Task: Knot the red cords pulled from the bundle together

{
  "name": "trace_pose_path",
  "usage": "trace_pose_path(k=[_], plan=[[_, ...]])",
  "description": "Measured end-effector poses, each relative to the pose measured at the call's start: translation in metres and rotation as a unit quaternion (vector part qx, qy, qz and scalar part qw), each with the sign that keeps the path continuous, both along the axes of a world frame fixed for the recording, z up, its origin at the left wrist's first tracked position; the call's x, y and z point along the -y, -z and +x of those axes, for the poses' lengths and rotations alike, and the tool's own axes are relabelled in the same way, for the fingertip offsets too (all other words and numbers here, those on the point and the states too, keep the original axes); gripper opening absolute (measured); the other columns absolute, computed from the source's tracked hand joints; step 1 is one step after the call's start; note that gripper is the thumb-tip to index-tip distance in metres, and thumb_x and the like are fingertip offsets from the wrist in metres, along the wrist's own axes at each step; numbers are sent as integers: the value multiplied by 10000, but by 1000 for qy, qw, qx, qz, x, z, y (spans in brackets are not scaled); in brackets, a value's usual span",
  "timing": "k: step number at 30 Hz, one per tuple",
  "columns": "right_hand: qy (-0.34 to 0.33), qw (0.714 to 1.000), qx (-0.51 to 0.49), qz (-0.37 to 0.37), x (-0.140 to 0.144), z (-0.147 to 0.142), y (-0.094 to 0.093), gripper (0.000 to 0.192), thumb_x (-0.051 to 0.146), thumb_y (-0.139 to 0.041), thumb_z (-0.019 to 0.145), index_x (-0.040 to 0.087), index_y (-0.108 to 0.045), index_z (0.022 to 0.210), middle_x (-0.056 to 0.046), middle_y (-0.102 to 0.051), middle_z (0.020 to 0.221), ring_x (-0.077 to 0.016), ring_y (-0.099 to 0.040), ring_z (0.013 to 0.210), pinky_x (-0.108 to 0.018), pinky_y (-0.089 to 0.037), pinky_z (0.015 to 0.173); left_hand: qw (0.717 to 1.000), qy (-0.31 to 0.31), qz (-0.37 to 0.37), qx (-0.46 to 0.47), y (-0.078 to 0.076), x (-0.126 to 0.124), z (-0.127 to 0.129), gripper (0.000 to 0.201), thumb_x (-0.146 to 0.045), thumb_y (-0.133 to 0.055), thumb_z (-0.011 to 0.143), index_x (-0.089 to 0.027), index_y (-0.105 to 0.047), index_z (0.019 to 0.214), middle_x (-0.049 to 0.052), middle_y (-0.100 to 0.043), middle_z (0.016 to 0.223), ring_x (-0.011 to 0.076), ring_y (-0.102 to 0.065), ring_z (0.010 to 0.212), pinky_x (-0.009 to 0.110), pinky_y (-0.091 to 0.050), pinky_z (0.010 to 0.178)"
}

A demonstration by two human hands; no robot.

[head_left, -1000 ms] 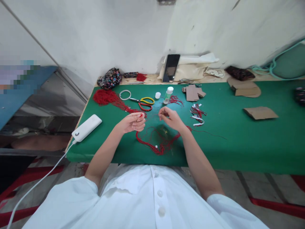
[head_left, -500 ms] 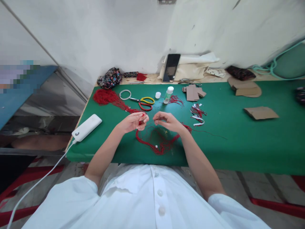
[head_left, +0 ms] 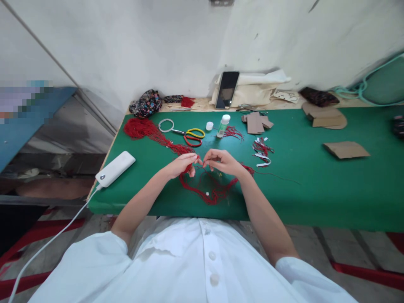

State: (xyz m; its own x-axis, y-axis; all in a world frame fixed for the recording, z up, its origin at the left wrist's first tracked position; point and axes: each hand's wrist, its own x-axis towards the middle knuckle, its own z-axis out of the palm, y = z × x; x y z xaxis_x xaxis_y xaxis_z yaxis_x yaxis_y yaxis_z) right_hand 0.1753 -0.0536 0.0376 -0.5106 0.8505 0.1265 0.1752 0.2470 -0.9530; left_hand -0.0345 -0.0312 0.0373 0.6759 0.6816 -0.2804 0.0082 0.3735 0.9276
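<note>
My left hand [head_left: 182, 165] and my right hand [head_left: 220, 161] meet fingertip to fingertip above the green table [head_left: 315, 185]. Both pinch a thin red cord [head_left: 198, 161] between them. Under the hands lies a loose loop of red cords [head_left: 212, 190], with a small gold piece [head_left: 219, 173] beside it. A thick bundle of red cords [head_left: 142, 128] stretches from the far left corner toward my left hand.
Yellow-and-red scissors [head_left: 192, 136], a white ring [head_left: 166, 125], a small bottle [head_left: 223, 125] and its cap [head_left: 209, 126] lie behind the hands. A white power bank [head_left: 115, 168] with cable sits left. Cardboard pieces [head_left: 346, 149], a phone [head_left: 227, 89] and a cloth bag [head_left: 261, 88] lie farther back.
Both hands have come together: the right hand moved left and the left hand moved right, until their fingertips touch on the cord.
</note>
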Motion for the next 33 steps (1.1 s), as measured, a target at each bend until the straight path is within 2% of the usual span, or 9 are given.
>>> trace_pose_path(k=[4, 8, 13, 16, 20, 26, 33], plan=[[-4, 1000, 1, 5, 1, -1, -2, 229, 393, -582, 873, 164, -584, 864, -27, -691, 766, -87, -583, 592, -204, -494, 544, 1000, 9, 2, 1, 2, 1, 3, 484, -577, -654, 729, -159, -411, 735, 11, -620, 818, 55, -531, 401, 209, -379, 408], [-8, 1000, 18, 5, 1, -1, -1, 232, 395, -575, 874, 163, -576, 881, -30, -696, 758, -82, -567, 577, -202, -479, 538, 1000, -13, 21, 10, 2, -2, 2, 471, -566, -644, 744, -156, -414, 725, 27, -630, 865, 41, -519, 433, 218, -392, 443], [-41, 999, 23, -13, 1, -3, 1, 232, 395, -566, 880, 164, -550, 883, -34, -699, 754, -92, -591, 607, -203, -485, 544, 1000, 1, 22, -11, 3, -1, 2, 429, -543, -625, 772, -167, -424, 732, -29, -547, 640, 69, -508, 433, 227, -369, 470], [-48, 999, 20, -15, 2, -5, 2, 227, 389, -569, 883, 163, -557, 903, -25, -686, 735, -95, -600, 620, -203, -490, 553, 999, 15, 18, -21, 5, 1, 3, 411, -527, -630, 771, -165, -439, 734, -47, -492, 583, 78, -512, 446, 223, -352, 484], [-47, 999, 23, -7, 2, -5, 2, 234, 382, -580, 881, 151, -574, 919, -36, -687, 754, -102, -621, 653, -213, -496, 588, 999, 23, 13, -26, 4, 1, 3, 408, -517, -646, 753, -160, -450, 731, -39, -505, 613, 71, -510, 472, 218, -355, 500], [-44, 999, 15, -3, 1, -4, 2, 255, 395, -570, 886, 145, -586, 931, -53, -701, 795, -122, -653, 714, -243, -514, 656, 997, 70, 26, -15, 3, 1, 2, 431, -539, -641, 737, -124, -524, 765, 25, -609, 835, 46, -508, 503, 218, -380, 505], [-33, 999, 39, 14, 1, -5, 2, 235, 385, -583, 870, 151, -578, 897, -46, -695, 772, -115, -638, 662, -237, -496, 630, 998, 62, 8, -5, 2, 2, 2, 391, -493, -639, 757, -146, -464, 710, -19, -528, 688, 51, -475, 514, 205, -372, 500]])
